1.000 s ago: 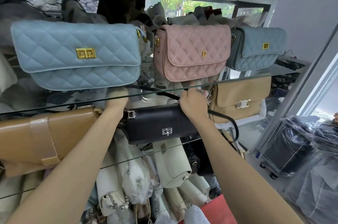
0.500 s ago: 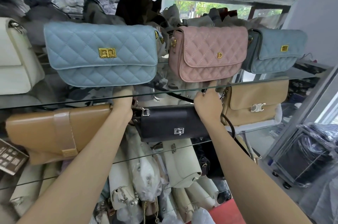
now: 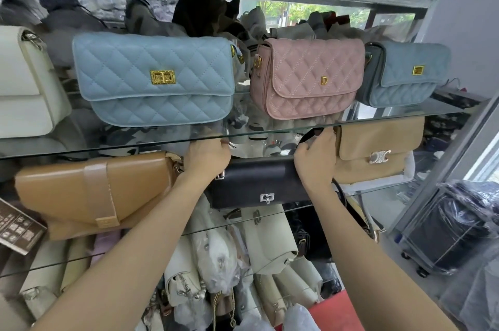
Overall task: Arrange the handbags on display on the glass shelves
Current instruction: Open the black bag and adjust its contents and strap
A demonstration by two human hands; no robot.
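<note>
Both bare forearms reach up and forward. The left hand (image 3: 206,159) and right hand (image 3: 314,162) curl knuckles-up (fingertips hidden), each gripping something.

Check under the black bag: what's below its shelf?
Below the black bag, under its glass shelf, cream bags stand packed upright, some plastic-wrapped. A dark bag sits right of them. The forearms cover whatever lies further down.

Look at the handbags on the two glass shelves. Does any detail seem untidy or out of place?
Yes. The black handbag has its dark strap hanging loose over the shelf's front edge, below the right hand. The other displayed bags show no dangling straps.
</note>
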